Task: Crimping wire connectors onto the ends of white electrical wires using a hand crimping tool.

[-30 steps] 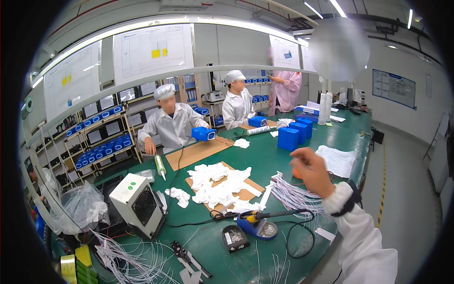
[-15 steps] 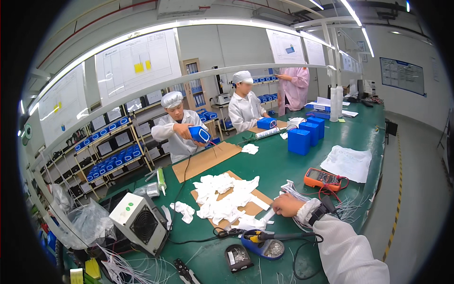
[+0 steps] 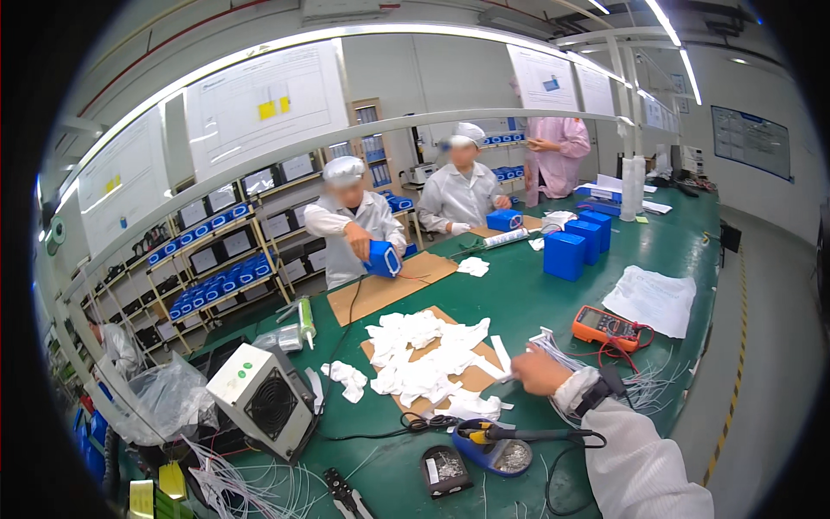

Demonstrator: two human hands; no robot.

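My right hand reaches in from the lower right over the green bench, its fingers closed on the end of a thin white strip. A heap of crumpled white cloth-like pieces lies just left of it on a sheet of brown cardboard. Right beside the hand, on its far side, is a bundle of thin white wires. My left hand is out of the picture.
A soldering iron rests in its blue stand near my forearm. An orange multimeter lies to the right, blue blocks behind it. A fan unit stands left. Across the bench, a co-worker tilts a blue block.
The view has shifted slightly left. My right hand has lifted a little, and the white strip by its fingers now points away from me. The co-worker opposite has lowered the blue block towards the cardboard.
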